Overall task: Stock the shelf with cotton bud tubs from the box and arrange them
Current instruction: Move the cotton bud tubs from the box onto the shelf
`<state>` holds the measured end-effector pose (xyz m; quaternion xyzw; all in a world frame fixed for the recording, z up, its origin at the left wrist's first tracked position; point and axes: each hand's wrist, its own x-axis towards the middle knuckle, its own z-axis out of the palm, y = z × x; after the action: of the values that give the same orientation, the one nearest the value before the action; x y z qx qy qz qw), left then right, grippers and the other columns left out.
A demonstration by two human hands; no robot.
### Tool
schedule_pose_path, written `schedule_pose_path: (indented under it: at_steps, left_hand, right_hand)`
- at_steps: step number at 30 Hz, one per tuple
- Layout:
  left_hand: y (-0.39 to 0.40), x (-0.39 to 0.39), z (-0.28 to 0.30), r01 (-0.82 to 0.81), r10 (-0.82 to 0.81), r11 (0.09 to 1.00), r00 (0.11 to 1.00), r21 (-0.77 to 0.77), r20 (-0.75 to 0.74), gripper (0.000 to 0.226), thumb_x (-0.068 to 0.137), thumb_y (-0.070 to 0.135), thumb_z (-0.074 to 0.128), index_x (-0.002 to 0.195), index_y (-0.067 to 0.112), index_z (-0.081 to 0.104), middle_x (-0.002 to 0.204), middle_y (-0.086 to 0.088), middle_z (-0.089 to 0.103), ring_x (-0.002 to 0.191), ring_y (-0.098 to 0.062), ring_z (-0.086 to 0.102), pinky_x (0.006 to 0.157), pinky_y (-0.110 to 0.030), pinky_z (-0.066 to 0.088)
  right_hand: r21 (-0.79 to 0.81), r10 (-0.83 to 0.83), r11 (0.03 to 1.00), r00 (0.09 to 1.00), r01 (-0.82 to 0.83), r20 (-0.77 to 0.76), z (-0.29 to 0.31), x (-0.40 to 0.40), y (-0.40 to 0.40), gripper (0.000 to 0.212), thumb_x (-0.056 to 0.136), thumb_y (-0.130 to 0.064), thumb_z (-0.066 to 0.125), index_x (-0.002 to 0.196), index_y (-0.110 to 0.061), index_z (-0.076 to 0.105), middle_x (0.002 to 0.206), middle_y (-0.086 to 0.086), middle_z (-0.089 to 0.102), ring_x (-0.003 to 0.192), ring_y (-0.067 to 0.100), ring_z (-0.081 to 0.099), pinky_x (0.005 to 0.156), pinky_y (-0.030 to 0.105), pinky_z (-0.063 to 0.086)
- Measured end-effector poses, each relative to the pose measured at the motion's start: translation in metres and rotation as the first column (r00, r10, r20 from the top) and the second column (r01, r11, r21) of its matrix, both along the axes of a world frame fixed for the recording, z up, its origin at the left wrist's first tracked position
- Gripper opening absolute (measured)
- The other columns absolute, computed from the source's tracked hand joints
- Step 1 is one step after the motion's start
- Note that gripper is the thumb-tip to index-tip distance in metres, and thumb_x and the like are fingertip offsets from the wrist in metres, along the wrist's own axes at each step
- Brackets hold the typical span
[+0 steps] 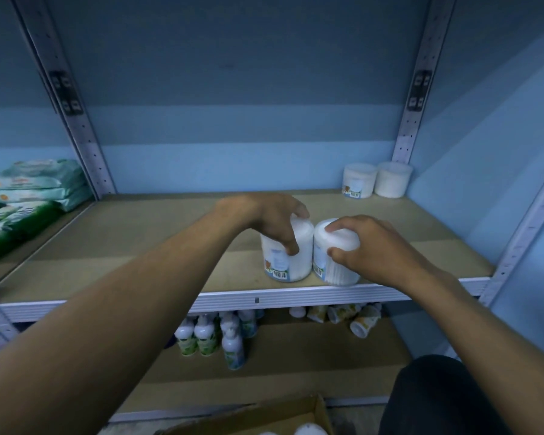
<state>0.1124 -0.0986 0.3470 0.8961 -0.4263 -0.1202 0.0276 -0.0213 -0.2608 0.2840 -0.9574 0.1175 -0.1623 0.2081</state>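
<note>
A: what are the hands doing?
B: both arms stretched forward, left hand [269,222] and right hand [369,246] side by side, fingers curled down, each gripping something from above.

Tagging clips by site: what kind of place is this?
Probably a shop or stockroom aisle: metal shelving stocked with cotton bud tubs, wipe packs alongside and bottles below, plus an open carton.
</note>
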Motion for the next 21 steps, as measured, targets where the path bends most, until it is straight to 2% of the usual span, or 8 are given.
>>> schedule_pose_path:
  at_steps: [4,7,10,15,21]
  left_hand:
    - [0.006,-0.009,-0.009,-0.008,0.011,0.994,1.0,-0.109,0.02,0.097,0.068,0.046,0.085,0.149,0.029,0.035,0.152,0.006,0.036,0.136,-0.017,0.04,0.104,-0.026,0.037]
    - [0.011,-0.022,-0.023,-0.044,0.059,0.984,0.995,-0.174,0.079,0.094,0.06,0.054,0.087,0.141,0.03,0.045,0.14,0.004,0.042,0.128,-0.021,0.042,0.103,-0.039,0.043]
    - [0.014,-0.033,-0.037,-0.074,0.102,0.978,0.985,-0.193,0.142,0.087,0.062,0.051,0.086,0.137,0.028,0.049,0.133,0.002,0.044,0.123,-0.026,0.041,0.099,-0.046,0.045]
    - [0.014,-0.035,-0.048,-0.075,0.124,0.975,0.965,-0.209,0.232,0.073,0.074,0.032,0.082,0.139,0.025,0.051,0.132,-0.002,0.047,0.12,-0.028,0.044,0.095,-0.045,0.049]
    - [0.009,-0.026,-0.051,-0.077,0.136,0.968,0.962,-0.241,0.237,0.07,0.075,0.034,0.083,0.138,0.028,0.054,0.129,-0.001,0.053,0.123,-0.026,0.045,0.098,-0.04,0.046]
  right_hand:
    - [-0.03,0.058,0.998,0.998,-0.059,-0.038,-0.002,-0.005,-0.001,0.057,0.076,-0.041,0.08,0.127,-0.037,0.058,0.133,-0.011,0.054,0.125,0.012,0.049,0.1,0.025,0.038]
    - [-0.1,0.061,0.993,0.998,-0.059,0.016,-0.004,-0.011,0.004,0.062,0.076,-0.033,0.081,0.132,-0.034,0.056,0.137,-0.012,0.051,0.13,0.01,0.044,0.103,0.024,0.036]
    - [-0.183,0.036,0.983,0.999,-0.029,0.033,-0.008,-0.014,0.012,0.063,0.078,-0.023,0.076,0.136,-0.032,0.054,0.142,-0.01,0.049,0.131,0.013,0.045,0.105,0.028,0.039]
    - [-0.233,-0.014,0.972,0.999,0.023,0.042,-0.014,-0.014,0.02,0.062,0.081,-0.011,0.069,0.136,-0.032,0.052,0.141,-0.008,0.052,0.128,0.018,0.049,0.098,0.035,0.047]
    - [-0.247,-0.014,0.969,0.999,0.026,0.052,-0.012,-0.005,0.012,0.056,0.079,-0.002,0.068,0.127,-0.029,0.058,0.129,-0.002,0.061,0.115,0.026,0.058,0.088,0.039,0.05]
